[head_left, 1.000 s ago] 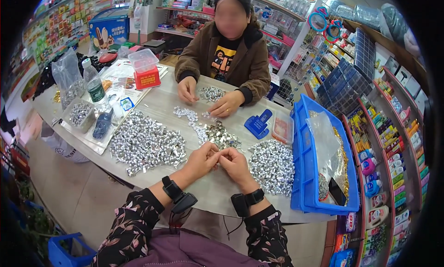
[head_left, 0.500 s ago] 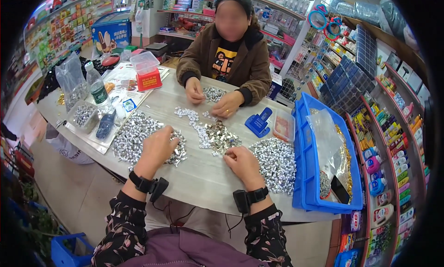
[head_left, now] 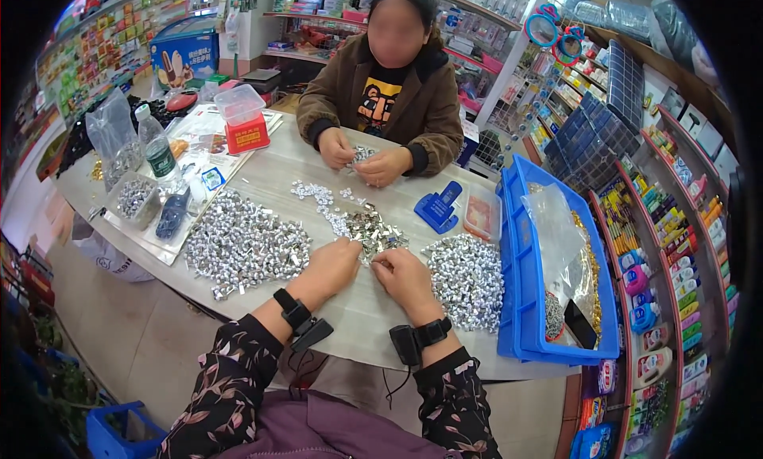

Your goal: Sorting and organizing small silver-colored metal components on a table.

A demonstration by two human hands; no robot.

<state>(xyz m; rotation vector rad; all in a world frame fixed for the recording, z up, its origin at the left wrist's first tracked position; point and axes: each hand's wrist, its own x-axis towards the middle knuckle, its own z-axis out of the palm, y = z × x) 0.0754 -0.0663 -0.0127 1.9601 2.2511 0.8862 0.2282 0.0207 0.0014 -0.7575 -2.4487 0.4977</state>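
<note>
My left hand (head_left: 334,268) and my right hand (head_left: 405,279) are close together over the table's middle, a small gap between them. Both have curled fingers with the tips pinched; whatever they hold is too small or hidden. Just beyond them lies a pile of shiny flat metal pieces (head_left: 381,230), brassy and silver. Small white discs (head_left: 315,192) trail off from it to the far left. A big heap of small silvery metal parts (head_left: 246,246) is left of my left hand. Another heap of silvery parts (head_left: 469,278) sits right of my right hand.
Across the table (head_left: 338,332) a person's hands (head_left: 381,166) work over a small silvery pile. At right stand a blue crate (head_left: 509,300), a lidded plastic box (head_left: 482,213) and a blue plastic holder (head_left: 439,208). A bottle (head_left: 157,149), a tub and a red box (head_left: 248,135) stand left.
My left hand has moved right from over the left heap to beside my right hand. My right hand has shifted slightly left. The other person's hands have come closer together.
</note>
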